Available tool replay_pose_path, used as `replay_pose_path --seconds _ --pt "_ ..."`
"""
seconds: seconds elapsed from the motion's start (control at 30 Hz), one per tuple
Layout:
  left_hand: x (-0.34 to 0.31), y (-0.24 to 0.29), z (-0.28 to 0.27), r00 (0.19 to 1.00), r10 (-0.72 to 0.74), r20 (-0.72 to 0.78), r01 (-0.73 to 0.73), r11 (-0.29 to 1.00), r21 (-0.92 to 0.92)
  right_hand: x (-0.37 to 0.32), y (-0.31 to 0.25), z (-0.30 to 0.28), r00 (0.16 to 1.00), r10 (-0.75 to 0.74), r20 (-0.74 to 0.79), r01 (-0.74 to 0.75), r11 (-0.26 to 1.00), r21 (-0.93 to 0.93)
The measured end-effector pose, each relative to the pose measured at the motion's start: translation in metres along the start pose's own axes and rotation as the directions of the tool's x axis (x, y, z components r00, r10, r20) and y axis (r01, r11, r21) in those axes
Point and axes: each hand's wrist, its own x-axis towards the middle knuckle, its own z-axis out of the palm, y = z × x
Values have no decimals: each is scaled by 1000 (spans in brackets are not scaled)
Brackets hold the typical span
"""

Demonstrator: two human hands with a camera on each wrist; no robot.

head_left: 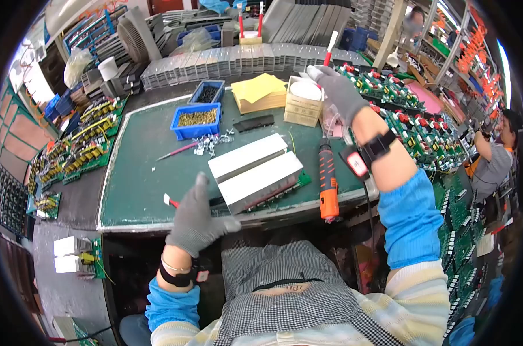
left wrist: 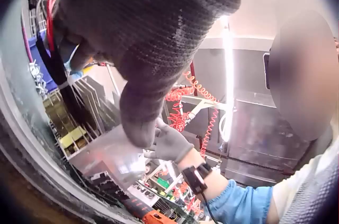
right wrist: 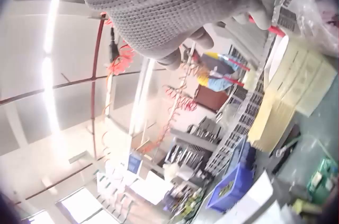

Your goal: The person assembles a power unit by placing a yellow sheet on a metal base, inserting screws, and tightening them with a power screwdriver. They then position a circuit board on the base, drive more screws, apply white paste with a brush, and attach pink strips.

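My gloved right hand (head_left: 342,95) reaches over a white pot (head_left: 306,89) in a small box. Its fingers pinch a red stick with a white end (head_left: 332,43), which runs down toward the pot. My gloved left hand (head_left: 195,222) is low over the table's front edge, thumb spread. Its fingers curl round a wire bundle (left wrist: 71,97), black on one side with red leads and a white tip on the other. Right beside that hand lies a silver metal heatsink block (head_left: 255,173) on a green circuit board (head_left: 303,177).
Blue bins (head_left: 195,121) of small parts, loose screws (head_left: 212,143), a screwdriver (head_left: 177,151) and yellow sheets (head_left: 258,92) sit on the green mat. An orange power screwdriver (head_left: 329,190) lies right of the block. Circuit boards (head_left: 402,132) crowd the right side; another person (head_left: 498,150) works there.
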Motion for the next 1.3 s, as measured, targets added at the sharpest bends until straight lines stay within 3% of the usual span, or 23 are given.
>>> replay_pose_path --seconds 0.1,0.13,0.17,0.2,0.27,0.3,0.33,0.4,0.47,0.5,0.53,0.57,0.6,0.67,0.77,0.9,1.0,1.03,1.07,1.17,1.23,1.3 --pt "4 -2 12 991 -88 99 78 992 102 50 21 -10 993 110 -41 -115 977 -177" --pt "8 1 11 987 -116 115 106 991 87 62 31 -9 996 68 -56 -84 925 -370" --pt "11 2 12 980 -146 133 137 988 71 81 59 -13 990 -116 80 138 699 -702" --pt "14 3 12 977 -168 129 161 985 63 90 66 -12 932 -293 212 305 319 -897" --pt "23 -2 13 978 -126 165 124 992 21 106 82 -6 999 -32 -18 10 711 -703" --pt "27 -4 14 977 -105 186 107 994 3 105 81 -1 987 136 -88 -162 831 -533" --pt "29 -5 15 971 -119 209 129 991 -31 101 80 -2 999 38 -34 -51 835 -548" --pt "31 -7 12 962 -138 234 166 981 -101 96 67 -9 999 -4 44 36 645 -763" --pt "33 -9 11 956 -118 267 167 971 -169 88 46 -18 996 -44 -79 -38 587 -809" --pt "36 -11 10 955 -91 281 151 968 -200 85 34 -22 967 -67 -245 -146 646 -750" --pt "38 -13 10 954 -64 293 137 963 -233 78 15 -30 949 -153 -277 -136 594 -793" --pt "40 -12 8 938 -85 335 173 954 -243 76 5 -47 920 -309 -243 -30 561 -827" --pt "43 -10 6 921 -105 375 209 946 -249 69 -14 -59 873 -419 -251 0 512 -859" --pt "45 -14 9 924 -78 375 194 939 -283 64 -22 -89 618 -772 -151 344 438 -831" --pt "45 -16 9 924 -85 373 211 927 -310 1 -74 -81 712 -702 -30 471 509 -720" --pt "49 -20 6 930 -71 361 223 889 -400 -28 -75 -69 798 -599 73 564 697 -444" --pt "56 -22 -7 832 -56 552 475 585 -657 -26 -57 -66 895 -443 49 441 866 -233" --pt "59 -20 -12 796 -29 605 550 454 -701 -20 -49 -66 905 -418 74 423 875 -236" --pt "60 -7 -19 812 -23 583 541 402 -739 -14 -43 -66 915 -393 97 404 883 -239" --pt "61 -22 -8 832 -56 551 504 492 -710 12 -17 -65 889 -388 242 455 807 -376" --pt "63 -25 -13 796 -96 598 562 486 -669 27 -15 -57 935 -187 302 307 852 -425" --pt "63 -28 -12 786 -143 602 585 489 -647 36 -15 -52 923 -106 371 292 819 -494"
